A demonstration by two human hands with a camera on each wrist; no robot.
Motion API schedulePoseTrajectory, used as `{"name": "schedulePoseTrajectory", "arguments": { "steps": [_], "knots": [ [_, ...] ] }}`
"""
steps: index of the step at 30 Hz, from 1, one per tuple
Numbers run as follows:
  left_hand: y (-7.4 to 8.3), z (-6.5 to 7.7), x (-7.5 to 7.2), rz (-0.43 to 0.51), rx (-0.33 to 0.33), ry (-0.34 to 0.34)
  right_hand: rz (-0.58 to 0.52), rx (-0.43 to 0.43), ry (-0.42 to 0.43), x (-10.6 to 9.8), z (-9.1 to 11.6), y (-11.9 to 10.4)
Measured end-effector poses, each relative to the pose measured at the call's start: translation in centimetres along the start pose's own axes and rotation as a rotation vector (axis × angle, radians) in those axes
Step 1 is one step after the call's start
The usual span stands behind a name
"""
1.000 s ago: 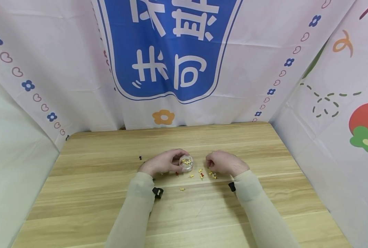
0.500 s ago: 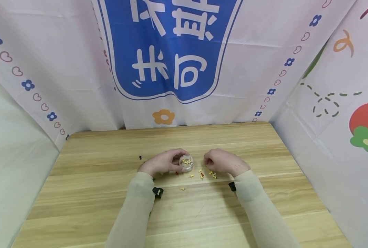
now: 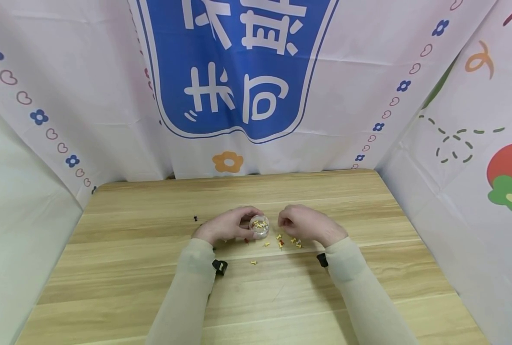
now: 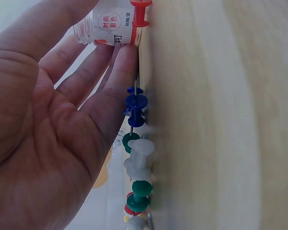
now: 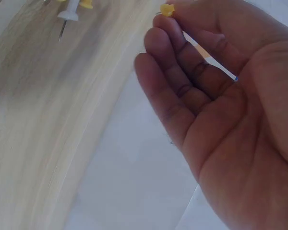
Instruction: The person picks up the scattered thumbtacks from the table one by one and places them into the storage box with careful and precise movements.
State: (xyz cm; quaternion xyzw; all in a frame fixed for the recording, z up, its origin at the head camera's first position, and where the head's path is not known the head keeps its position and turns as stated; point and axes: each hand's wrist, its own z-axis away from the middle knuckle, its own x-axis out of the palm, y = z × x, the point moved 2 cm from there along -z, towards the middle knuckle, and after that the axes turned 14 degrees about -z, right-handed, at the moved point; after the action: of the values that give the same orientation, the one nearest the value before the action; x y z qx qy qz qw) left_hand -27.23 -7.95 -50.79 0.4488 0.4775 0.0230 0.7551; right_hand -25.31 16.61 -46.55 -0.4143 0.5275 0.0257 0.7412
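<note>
My left hand (image 3: 226,226) grips a small clear jar (image 4: 116,21) with a printed label, thumb on one side and fingers on the other. Several yellow push pins lie inside the jar, as the head view shows. To its right, my right hand (image 3: 309,223) hovers over the table. Between thumb and fingertips it pinches a yellow push pin (image 5: 167,10), seen in the right wrist view. Loose yellow pins (image 3: 267,244) lie between and below the hands. A red pin (image 4: 140,13) stands beside the jar in the left wrist view.
Near the left palm, blue (image 4: 136,103), green (image 4: 138,195) and white pins (image 4: 141,154) lie on the wooden table (image 3: 122,268). A dark pin (image 3: 195,218) lies farther left. A white pin (image 5: 70,11) shows its needle near the right hand. Printed cloth (image 3: 346,120) hangs behind.
My right hand has moved a little to the left, nearer the jar. The left hand and the jar have stayed in place.
</note>
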Motion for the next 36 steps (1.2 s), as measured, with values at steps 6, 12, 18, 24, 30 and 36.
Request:
{"name": "schedulePoseTrajectory", "arguments": {
  "steps": [6, 12, 18, 24, 30, 36],
  "knots": [
    [0.1, 0.1, -0.1, -0.005, -0.004, -0.002, 0.036, -0.051, 0.026, -0.1, -0.1, -0.7],
    [0.1, 0.1, -0.2, -0.008, 0.003, -0.004, 0.062, -0.09, 0.048, 0.0, -0.2, -1.4],
    [0.0, 0.0, -0.2, -0.011, 0.017, -0.001, 0.066, -0.167, 0.074, 0.4, -0.5, -1.8],
    [0.0, 0.1, -0.2, -0.02, 0.019, 0.0, 0.068, -0.172, 0.08, 1.0, -0.8, -1.9],
    [-0.1, 0.1, -0.1, -0.017, 0.025, -0.001, 0.1, -0.162, 0.072, 1.7, -1.1, -2.1],
    [-0.1, 0.1, -0.1, -0.014, 0.029, 0.0, 0.151, -0.165, 0.111, 2.1, -1.3, -2.2]
  ]
}}
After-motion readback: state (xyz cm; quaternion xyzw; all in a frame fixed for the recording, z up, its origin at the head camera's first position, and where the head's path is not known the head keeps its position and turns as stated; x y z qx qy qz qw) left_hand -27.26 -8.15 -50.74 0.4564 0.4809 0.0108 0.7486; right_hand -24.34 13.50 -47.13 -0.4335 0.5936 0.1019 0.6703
